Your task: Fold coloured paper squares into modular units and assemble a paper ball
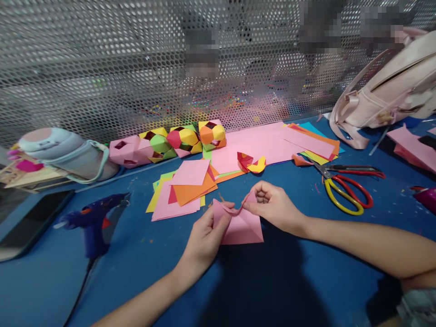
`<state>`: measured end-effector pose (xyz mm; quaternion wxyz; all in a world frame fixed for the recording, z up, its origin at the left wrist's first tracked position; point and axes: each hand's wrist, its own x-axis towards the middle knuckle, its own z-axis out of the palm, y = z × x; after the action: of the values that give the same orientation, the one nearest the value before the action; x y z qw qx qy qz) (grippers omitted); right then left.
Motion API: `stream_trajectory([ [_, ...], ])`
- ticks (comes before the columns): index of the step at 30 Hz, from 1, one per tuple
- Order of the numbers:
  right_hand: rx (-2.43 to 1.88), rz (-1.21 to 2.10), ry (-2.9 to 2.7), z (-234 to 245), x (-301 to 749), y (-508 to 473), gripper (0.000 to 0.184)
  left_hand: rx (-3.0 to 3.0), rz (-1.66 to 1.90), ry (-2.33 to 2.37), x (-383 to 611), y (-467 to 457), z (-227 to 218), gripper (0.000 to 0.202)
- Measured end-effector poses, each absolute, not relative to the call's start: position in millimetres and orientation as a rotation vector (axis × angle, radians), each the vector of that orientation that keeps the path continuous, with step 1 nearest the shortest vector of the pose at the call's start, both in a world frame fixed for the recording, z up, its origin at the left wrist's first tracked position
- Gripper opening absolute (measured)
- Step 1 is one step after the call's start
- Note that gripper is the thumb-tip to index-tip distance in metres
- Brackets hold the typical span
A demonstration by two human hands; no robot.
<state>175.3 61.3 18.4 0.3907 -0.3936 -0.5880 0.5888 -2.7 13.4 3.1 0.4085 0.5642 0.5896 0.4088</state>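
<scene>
The held paper [243, 230] is plain pink; the tabletop [153, 277] is deep blue. The scissors [328, 175] have one yellow and one red handle [369, 195]. The glue gun [93, 229] is dark blue with a red trigger [106, 223]. A paper ball [217, 135] mixes yellow, orange, pink and green.

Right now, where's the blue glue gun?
The blue glue gun lies on the blue table at the left of the head view, just right of the dark phone.

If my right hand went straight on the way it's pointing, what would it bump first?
Likely the left hand, across the creased pink paper sheet that both hold; depth is unclear.
</scene>
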Motion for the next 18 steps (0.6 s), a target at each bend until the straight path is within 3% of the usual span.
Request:
stream_trajectory([
  [7,-0.977,1.404,-1.652,27.4,176.9,54.6,0.012,1.496,0.992,1.376,6.3,8.7,17.9,0.022],
  [18,-0.868,1.481,-1.799,31.2,176.1,48.4,0.020,1.583,0.984,1.302,12.7,6.3,16.2,0.023],
])
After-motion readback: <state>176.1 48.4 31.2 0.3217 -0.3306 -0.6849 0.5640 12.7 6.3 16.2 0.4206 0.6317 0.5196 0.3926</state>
